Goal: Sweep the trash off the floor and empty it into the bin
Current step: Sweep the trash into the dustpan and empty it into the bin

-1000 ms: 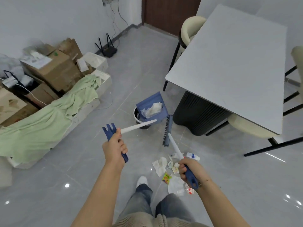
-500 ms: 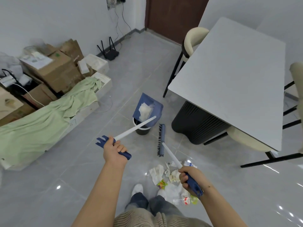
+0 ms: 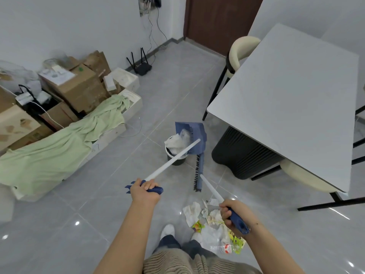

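My left hand grips the blue end of a long white handle that leads to a blue dustpan. The pan is tipped over a small round bin, and white paper and plastic slide from it into the bin. My right hand grips the blue handle of a broom, whose bristle head rests on the floor just right of the bin. A pile of trash with crumpled tissues, wrappers and a plastic bottle lies on the floor under my right hand.
A grey table with a dark ribbed base stands to the right, with cream chairs around it. Cardboard boxes and a green cloth fill the left side. A black router sits by the wall.
The dustpan has tipped further over the bin and its white trash now spills into the bin. My left hand has dropped lower and the broom head has slid closer to me.
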Demonstrator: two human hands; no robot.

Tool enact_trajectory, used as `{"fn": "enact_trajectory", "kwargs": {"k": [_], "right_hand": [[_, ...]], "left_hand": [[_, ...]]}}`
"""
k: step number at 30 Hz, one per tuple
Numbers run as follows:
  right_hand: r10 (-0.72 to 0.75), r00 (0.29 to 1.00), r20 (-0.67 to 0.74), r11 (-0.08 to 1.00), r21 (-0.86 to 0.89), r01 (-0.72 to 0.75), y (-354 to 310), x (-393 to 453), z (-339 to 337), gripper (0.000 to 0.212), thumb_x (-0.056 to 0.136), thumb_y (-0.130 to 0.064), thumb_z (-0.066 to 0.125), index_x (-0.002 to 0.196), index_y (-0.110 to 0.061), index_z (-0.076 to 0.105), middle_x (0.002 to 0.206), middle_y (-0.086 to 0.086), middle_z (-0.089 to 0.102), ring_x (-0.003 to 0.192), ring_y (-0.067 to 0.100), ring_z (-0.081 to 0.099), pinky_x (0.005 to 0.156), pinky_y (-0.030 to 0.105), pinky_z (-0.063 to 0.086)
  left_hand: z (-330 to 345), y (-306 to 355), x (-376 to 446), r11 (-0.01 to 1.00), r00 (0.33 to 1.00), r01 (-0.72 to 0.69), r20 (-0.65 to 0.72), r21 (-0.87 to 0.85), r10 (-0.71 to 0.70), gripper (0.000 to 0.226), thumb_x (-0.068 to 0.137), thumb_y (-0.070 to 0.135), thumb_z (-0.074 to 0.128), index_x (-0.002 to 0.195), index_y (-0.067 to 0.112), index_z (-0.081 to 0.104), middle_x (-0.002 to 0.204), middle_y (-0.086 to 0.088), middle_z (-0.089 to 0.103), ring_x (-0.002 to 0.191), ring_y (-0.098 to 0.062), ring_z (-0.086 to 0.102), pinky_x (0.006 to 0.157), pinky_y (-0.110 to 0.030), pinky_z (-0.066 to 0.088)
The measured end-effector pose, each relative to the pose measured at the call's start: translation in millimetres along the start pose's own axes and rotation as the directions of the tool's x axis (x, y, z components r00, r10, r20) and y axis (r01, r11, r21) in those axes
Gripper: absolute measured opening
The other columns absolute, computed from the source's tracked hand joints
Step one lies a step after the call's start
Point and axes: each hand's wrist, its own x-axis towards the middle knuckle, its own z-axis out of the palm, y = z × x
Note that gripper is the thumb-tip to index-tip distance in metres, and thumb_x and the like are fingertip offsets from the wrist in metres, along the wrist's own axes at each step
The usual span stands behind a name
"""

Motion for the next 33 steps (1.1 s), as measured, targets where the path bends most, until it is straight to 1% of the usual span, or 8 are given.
{"fn": "enact_trajectory", "kwargs": {"k": [4,8,12,17,21,27,29,33], "right_hand": [[-0.007,1.0,-0.027,1.0,-0.022,0.006,2.9,0.6,-10.7,0.016,0.092,-0.003,0.045,0.077,-0.01,0.044,0.044,0.001,0.045,0.027,0.007,0.044,0.027,0.016,0.034],[-0.027,0.999,-0.026,0.999,-0.024,0.026,3.3,0.1,-15.9,0.006,0.092,-0.002,0.044,0.092,-0.008,0.044,0.044,0.002,0.044,0.027,0.007,0.043,0.029,0.015,0.033],[-0.031,0.999,-0.017,0.999,-0.028,0.03,1.2,-1.1,-20.1,0.01,0.092,-0.003,0.045,0.102,-0.004,0.044,0.044,0.003,0.045,0.027,0.008,0.043,0.03,0.016,0.033],[-0.049,0.999,-0.004,0.997,-0.067,0.049,-3.0,-6.0,-25.5,0.003,0.092,-0.003,0.045,0.091,-0.003,0.048,0.045,0.003,0.047,0.028,0.007,0.041,0.031,0.015,0.032],[-0.06,0.998,-0.01,0.991,-0.119,0.058,-5.8,-1.9,-25.1,0.005,0.091,-0.004,0.046,0.086,-0.006,0.046,0.046,0.002,0.046,0.028,0.007,0.04,0.031,0.015,0.032],[-0.06,0.998,-0.023,0.984,-0.172,0.055,-6.1,2.2,-17.2,0.018,0.091,-0.004,0.045,0.073,-0.007,0.044,0.045,0.001,0.043,0.027,0.007,0.037,0.031,0.015,0.03],[-0.053,0.998,-0.035,0.982,-0.182,0.045,-6.5,3.7,-18.7,0.018,0.091,-0.005,0.046,0.074,-0.007,0.044,0.048,0.002,0.042,0.027,0.008,0.037,0.032,0.015,0.03],[-0.036,0.999,-0.036,0.983,-0.18,0.029,-3.2,5.3,-24.4,0.009,0.091,-0.004,0.045,0.083,-0.008,0.044,0.052,0.003,0.043,0.027,0.007,0.038,0.033,0.012,0.031]], "left_hand": [[-18.4,-6.7,13.6,0.998,1.0,0.016,-0.01,-0.057,-0.017,0.048,0.1,0.032,0.036,0.055,0.02,0.022,0.03,0.006,0.024,0.023,-0.01,0.025,0.031,-0.013,0.022],[-31.4,-8.4,16.7,0.994,0.999,0.037,-0.022,-0.102,-0.04,0.045,0.097,0.029,0.038,0.056,0.02,0.023,0.031,0.006,0.025,0.024,-0.01,0.026,0.033,-0.015,0.021],[-30.7,-15.2,15.5,0.971,0.996,0.088,0.01,-0.222,-0.088,0.047,0.099,0.031,0.037,0.055,0.02,0.024,0.03,0.005,0.025,0.024,-0.011,0.028,0.03,-0.011,0.019],[-33.3,-29.5,9.3,0.882,0.986,0.162,0.049,-0.442,-0.157,0.051,0.099,0.026,0.037,0.05,0.016,0.029,0.031,0.003,0.025,0.025,-0.012,0.024,0.031,-0.015,0.019],[-25.7,-31.5,-2.5,0.858,0.983,0.178,0.048,-0.482,-0.178,0.047,0.099,0.024,0.038,0.053,0.015,0.035,0.032,0.003,0.025,0.025,-0.011,0.025,0.032,-0.014,0.019],[-27.7,-36.4,-9.9,0.836,0.98,0.189,0.041,-0.516,-0.196,0.067,0.099,0.022,0.04,0.034,0.004,0.043,0.032,0.001,0.025,0.032,-0.008,0.024,0.039,-0.012,0.016],[-28.4,-36.7,-13.0,0.863,0.981,0.182,0.026,-0.471,-0.193,0.059,0.098,0.021,0.041,0.043,0.004,0.048,0.033,0.002,0.026,0.031,-0.008,0.025,0.037,-0.012,0.017],[-36.6,-34.4,-15.5,0.868,0.985,0.161,0.023,-0.47,-0.17,0.047,0.099,0.025,0.041,0.054,0.012,0.043,0.033,0.004,0.024,0.026,-0.01,0.026,0.03,-0.015,0.019]]}}
